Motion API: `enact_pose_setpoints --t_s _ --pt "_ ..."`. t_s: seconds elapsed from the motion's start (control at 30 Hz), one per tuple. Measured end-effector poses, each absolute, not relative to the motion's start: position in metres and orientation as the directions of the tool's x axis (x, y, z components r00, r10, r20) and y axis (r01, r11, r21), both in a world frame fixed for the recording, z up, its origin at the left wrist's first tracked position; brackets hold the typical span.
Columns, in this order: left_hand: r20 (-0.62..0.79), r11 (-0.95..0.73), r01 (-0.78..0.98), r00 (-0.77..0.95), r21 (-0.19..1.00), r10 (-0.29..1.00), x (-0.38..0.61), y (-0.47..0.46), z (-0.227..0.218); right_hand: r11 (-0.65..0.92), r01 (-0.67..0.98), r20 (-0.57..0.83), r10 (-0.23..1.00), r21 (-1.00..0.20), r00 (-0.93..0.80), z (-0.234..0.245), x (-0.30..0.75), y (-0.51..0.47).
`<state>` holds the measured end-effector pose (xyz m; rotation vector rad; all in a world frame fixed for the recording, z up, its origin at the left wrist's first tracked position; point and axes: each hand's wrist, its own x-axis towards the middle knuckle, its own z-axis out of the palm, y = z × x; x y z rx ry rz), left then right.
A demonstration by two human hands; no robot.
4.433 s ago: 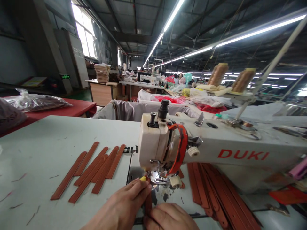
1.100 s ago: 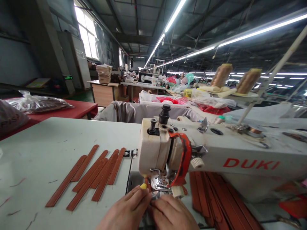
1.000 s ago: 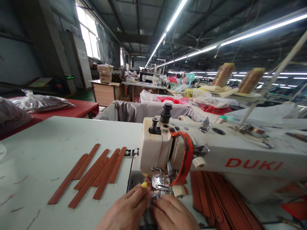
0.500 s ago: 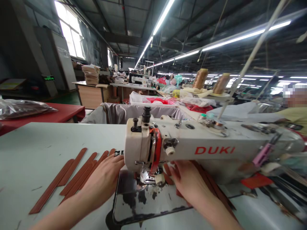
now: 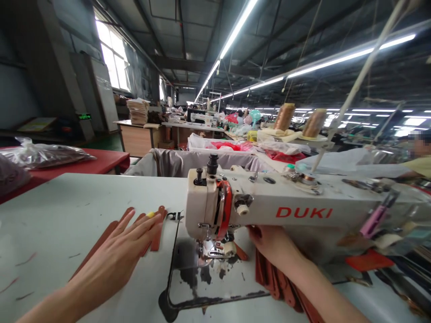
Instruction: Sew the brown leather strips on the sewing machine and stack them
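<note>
Pale-green tabletop point(image 5: 101, 193) carries slim brown leather-like strips point(image 5: 156, 237), likely light, pliable and best pinched mid-length, beneath the left hand point(image 5: 121, 249), grip splayed, while the right hand point(image 5: 274, 242) has its grip obscured, state unclear.

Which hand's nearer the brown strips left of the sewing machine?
Left. The left hand is spread over those brown strips; the right hand is partly hidden under the arm of the sewing machine, at the other strip pile.
</note>
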<state>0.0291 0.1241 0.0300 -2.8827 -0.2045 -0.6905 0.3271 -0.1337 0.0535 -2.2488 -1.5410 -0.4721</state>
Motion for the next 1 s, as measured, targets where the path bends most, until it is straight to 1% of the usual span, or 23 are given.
enact_pose_setpoints --t_s 0.07,0.1,0.13,0.17,0.2,0.23,0.27,0.43,0.53,0.63,0.77,0.9,1.0 --pt "0.512 -0.977 0.157 0.857 -0.147 0.061 0.017 0.111 0.027 -0.187 0.977 0.475 0.854 -0.101 0.212 0.056 0.307 -0.156" --pt "0.528 -0.982 0.135 0.848 -0.132 0.046 0.014 0.102 0.026 -0.008 0.999 0.534 0.845 -0.052 0.035 0.056 0.293 -0.164" --pt "0.53 -0.988 0.109 0.847 -0.106 0.037 0.014 0.091 0.026 0.14 0.99 0.609 0.785 0.003 -0.113 0.055 0.277 -0.169" --pt "0.529 -0.994 0.084 0.848 -0.069 0.035 0.017 0.08 0.026 0.236 0.971 0.535 0.818 0.021 -0.211 0.052 0.261 -0.169" --pt "0.517 -0.998 0.057 0.855 -0.031 0.032 0.023 0.069 0.027 0.274 0.961 0.539 0.804 0.039 -0.251 0.047 0.245 -0.164" --pt "0.499 -0.999 0.037 0.866 0.011 0.038 0.03 0.059 0.028 0.271 0.962 0.595 0.767 0.04 -0.24 0.042 0.232 -0.156" --pt "0.496 -0.999 0.016 0.867 0.046 0.037 0.038 0.049 0.03 0.28 0.959 0.592 0.765 0.046 -0.252 0.036 0.221 -0.145" --pt "0.447 -0.98 -0.123 0.894 0.155 -0.041 0.07 0.023 0.027 0.189 0.982 0.554 0.816 0.015 -0.166 0.014 0.211 -0.11" --pt "0.47 -0.969 -0.14 0.882 0.203 -0.029 0.076 0.023 0.016 0.168 0.986 0.565 0.812 0.014 -0.147 0.01 0.215 -0.113" --pt "0.534 -0.966 -0.165 0.845 0.2 -0.034 0.078 0.027 0.006 0.152 0.988 0.582 0.803 0.009 -0.129 0.008 0.215 -0.116" --pt "0.603 -0.968 -0.203 0.794 0.146 -0.076 0.079 0.028 0.003 0.132 0.991 0.595 0.797 -0.003 -0.104 0.004 0.213 -0.112" --pt "0.598 -0.98 -0.178 0.797 0.092 -0.089 0.079 0.024 0.015 0.12 0.993 0.583 0.808 -0.019 -0.086 0.002 0.216 -0.11" --pt "0.575 -0.981 -0.16 0.815 0.111 -0.068 0.079 0.022 0.02 0.116 0.992 0.563 0.824 -0.047 -0.07 0.0 0.218 -0.112"
